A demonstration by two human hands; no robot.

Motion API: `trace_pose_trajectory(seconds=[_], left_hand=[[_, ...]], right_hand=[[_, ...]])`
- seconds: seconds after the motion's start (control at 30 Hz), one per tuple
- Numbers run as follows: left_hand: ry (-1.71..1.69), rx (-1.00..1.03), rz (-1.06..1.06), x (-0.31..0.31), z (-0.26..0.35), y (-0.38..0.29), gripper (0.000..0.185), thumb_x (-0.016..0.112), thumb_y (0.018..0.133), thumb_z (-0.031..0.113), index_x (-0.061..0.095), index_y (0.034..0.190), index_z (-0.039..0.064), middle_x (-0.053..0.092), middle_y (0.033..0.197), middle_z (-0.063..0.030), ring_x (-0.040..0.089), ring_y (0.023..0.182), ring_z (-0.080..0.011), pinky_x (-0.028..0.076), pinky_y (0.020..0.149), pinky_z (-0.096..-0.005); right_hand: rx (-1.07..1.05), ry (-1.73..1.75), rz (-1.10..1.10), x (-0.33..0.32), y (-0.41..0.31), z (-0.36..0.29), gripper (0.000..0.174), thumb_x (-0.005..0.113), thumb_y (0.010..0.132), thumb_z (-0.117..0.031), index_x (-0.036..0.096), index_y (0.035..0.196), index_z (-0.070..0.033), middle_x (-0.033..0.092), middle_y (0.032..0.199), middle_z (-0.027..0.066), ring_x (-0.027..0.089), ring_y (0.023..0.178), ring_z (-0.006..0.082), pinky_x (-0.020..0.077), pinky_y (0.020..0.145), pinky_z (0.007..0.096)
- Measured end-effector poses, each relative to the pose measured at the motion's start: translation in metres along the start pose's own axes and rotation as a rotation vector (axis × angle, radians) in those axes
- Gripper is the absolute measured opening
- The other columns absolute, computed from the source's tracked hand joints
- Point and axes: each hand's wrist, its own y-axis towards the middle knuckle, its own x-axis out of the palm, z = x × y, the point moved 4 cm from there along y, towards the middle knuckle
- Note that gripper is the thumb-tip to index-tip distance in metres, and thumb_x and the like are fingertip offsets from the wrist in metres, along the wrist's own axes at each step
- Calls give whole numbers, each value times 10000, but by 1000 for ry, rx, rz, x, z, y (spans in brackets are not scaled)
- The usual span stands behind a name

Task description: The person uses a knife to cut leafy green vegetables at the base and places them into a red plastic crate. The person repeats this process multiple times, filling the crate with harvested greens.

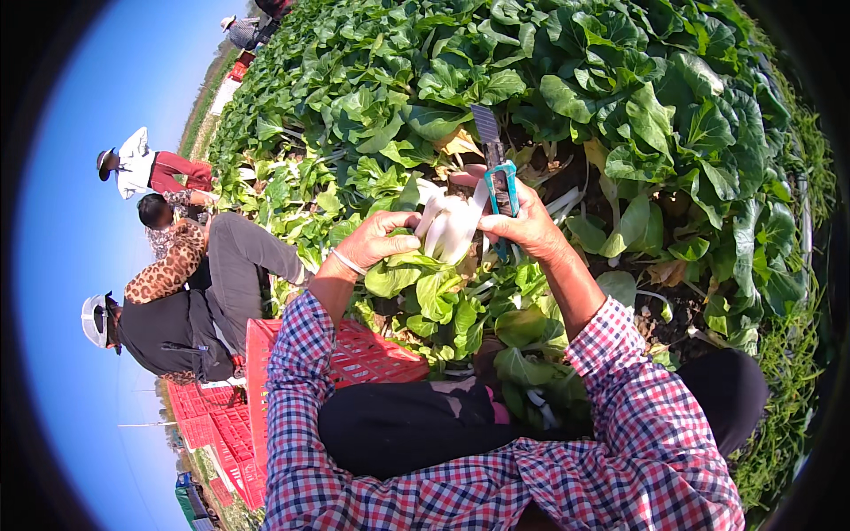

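My left hand [380, 244] grips a bok choy [450, 229] by its leafy side, and its thick white stalks point away from me. In my right hand [531, 226] is a teal snap-off utility knife [503, 189], its blade [487, 124] extended and aimed away from my body. The fingers of that same hand also touch one pale outer stalk at the plant's right side. Cut or loose green leaves [441, 295] lie just below the bok choy, over the soil. Part of the knife handle is hidden behind my right hand.
Dense standing bok choy [531, 60] fills the far side. A red plastic crate [372, 355] sits by my left forearm, with more red crates [219, 431] beyond. A person in dark clothes [179, 318] sits close on the left; others work farther off. Grass [790, 398] edges the right.
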Motion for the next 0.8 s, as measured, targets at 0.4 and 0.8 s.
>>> trace_pose_trajectory(seconds=[0.4,0.8], left_hand=[[435,-45,192,-8,-5,1,729,670,798,416,406,1353,24,344,1435,-136,323,1335,-247,256,1089,-378],[199,-32,114,-4,1,1,427,751,703,234,606,1049,30,616,1072,-62,555,1017,-150,400,936,-323]], right_hand=[[287,-87,155,6,-7,38,337,732,794,-234,579,1019,-36,600,765,2,548,568,68,451,483,214],[299,-128,46,4,-1,29,252,721,805,-165,572,957,-30,566,706,-3,508,528,62,411,466,210]])
